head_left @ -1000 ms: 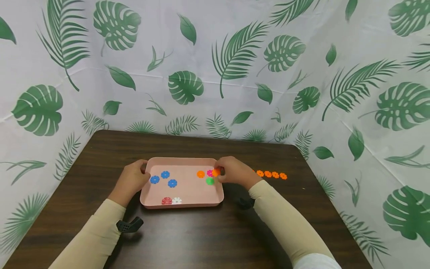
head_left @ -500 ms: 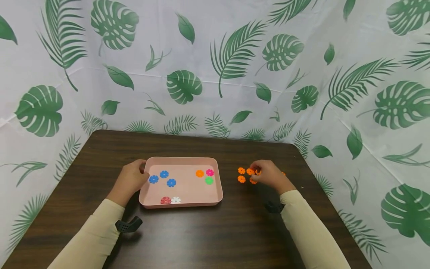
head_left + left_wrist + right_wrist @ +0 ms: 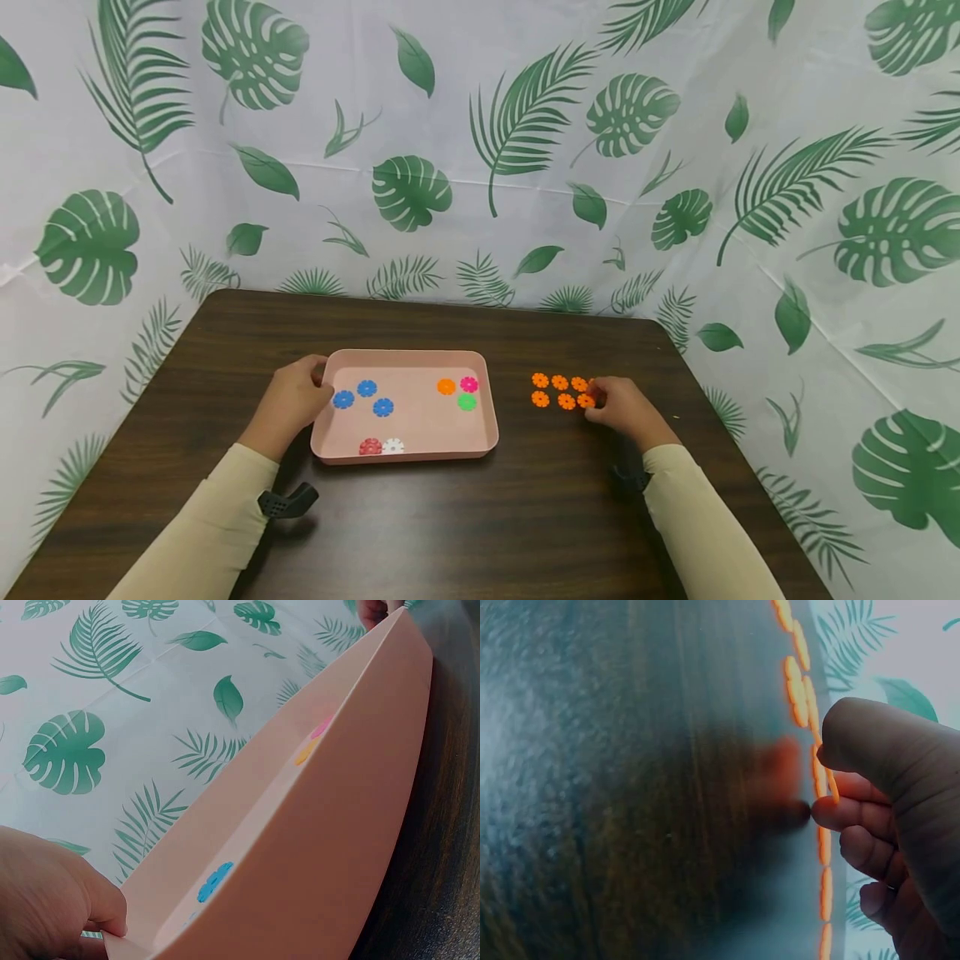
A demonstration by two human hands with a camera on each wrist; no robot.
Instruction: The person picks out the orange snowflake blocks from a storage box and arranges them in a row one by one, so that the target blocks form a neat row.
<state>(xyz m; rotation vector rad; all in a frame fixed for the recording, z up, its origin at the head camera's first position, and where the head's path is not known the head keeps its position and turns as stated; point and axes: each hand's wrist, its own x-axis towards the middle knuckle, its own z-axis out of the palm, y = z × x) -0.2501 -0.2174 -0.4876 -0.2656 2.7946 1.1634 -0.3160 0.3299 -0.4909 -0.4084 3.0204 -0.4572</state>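
A pink tray (image 3: 420,429) lies on the table. My left hand (image 3: 296,400) grips its left rim, thumb over the edge in the left wrist view. To the tray's right, my right hand (image 3: 630,410) pinches an orange notched disc (image 3: 833,785) between thumb and finger, tilted, just over a row of similar orange discs (image 3: 825,892). More orange discs (image 3: 559,382) lie in two short rows left of that hand; some are hidden behind it. Inside the tray are several blue discs (image 3: 367,388), an orange disc (image 3: 446,387), a magenta one (image 3: 468,384) and a green one (image 3: 467,402).
Near the tray's front wall are a red disc (image 3: 370,447) and a white disc (image 3: 393,447). The dark wooden table (image 3: 450,533) ends at a leaf-patterned cloth (image 3: 420,108) at the back and sides. Both wrists wear black camera mounts (image 3: 288,502).
My right hand has moved right, from the tray's right edge with an orange disc in its fingers to the far side of the orange discs. My left hand stays on the rim.
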